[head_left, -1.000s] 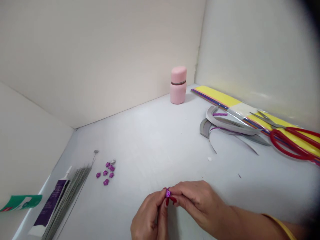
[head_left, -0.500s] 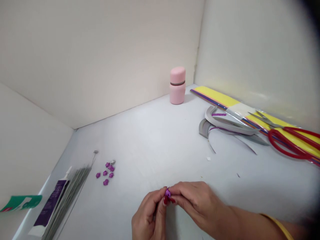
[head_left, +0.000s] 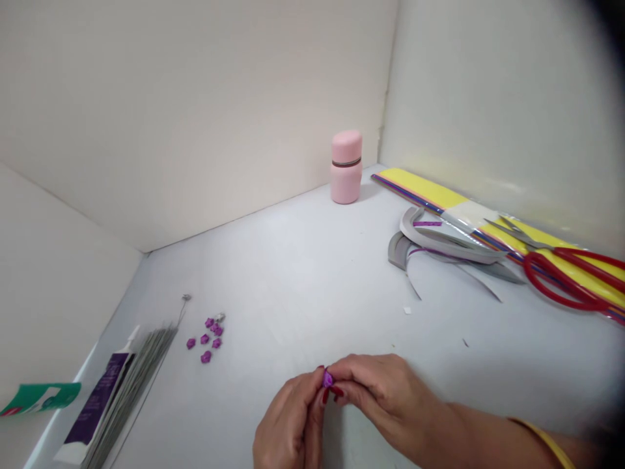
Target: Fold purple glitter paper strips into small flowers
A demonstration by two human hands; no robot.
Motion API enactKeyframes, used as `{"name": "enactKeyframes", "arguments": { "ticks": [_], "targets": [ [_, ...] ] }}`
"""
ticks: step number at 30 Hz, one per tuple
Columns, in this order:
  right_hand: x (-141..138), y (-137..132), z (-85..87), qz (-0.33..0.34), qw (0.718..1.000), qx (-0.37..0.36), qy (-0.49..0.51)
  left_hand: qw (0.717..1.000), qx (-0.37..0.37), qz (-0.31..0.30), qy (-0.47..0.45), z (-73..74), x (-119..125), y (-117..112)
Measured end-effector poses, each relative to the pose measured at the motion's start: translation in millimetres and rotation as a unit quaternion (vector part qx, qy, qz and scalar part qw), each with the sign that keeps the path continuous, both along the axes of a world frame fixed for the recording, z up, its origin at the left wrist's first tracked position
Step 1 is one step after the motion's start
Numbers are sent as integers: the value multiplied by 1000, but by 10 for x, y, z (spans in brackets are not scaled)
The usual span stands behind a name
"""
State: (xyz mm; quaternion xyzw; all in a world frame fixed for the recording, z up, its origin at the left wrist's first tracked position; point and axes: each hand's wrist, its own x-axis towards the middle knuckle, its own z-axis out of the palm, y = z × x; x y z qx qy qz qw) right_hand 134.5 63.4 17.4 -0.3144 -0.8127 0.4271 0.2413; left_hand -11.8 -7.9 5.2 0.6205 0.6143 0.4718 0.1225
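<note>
Between the fingertips of both hands is a small purple paper star (head_left: 328,379), near the front of the table. My left hand (head_left: 291,420) pinches it from the left with thumb and forefinger. From the right, my right hand (head_left: 383,394) grips the same star, its thumb and forefinger closed on it. Fingertips cover part of the star. To the left lies a loose group of several finished purple stars (head_left: 206,357), with a small silver star (head_left: 220,318) at its back edge.
A glue tube (head_left: 95,407) and a bundle of thin wires (head_left: 131,391) lie at the left. Pink flask (head_left: 346,169) stands at the back. Grey paper strips (head_left: 449,247), red-handled scissors (head_left: 561,280) and a yellow paper pack (head_left: 424,185) lie at the right.
My left hand has shifted slightly left and its fingers have moved a little on the star. My right hand stays almost in place.
</note>
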Motion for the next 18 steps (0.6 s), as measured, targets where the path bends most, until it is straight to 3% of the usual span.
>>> {"name": "enactKeyframes", "arguments": {
  "ticks": [13,18],
  "targets": [
    [-17,-62,31,-27,998,-50,28,994,9,47,101,-97,73,-5],
    [-27,-130,-13,-45,998,-30,31,991,11,66,119,-107,113,-2]
  ]
}}
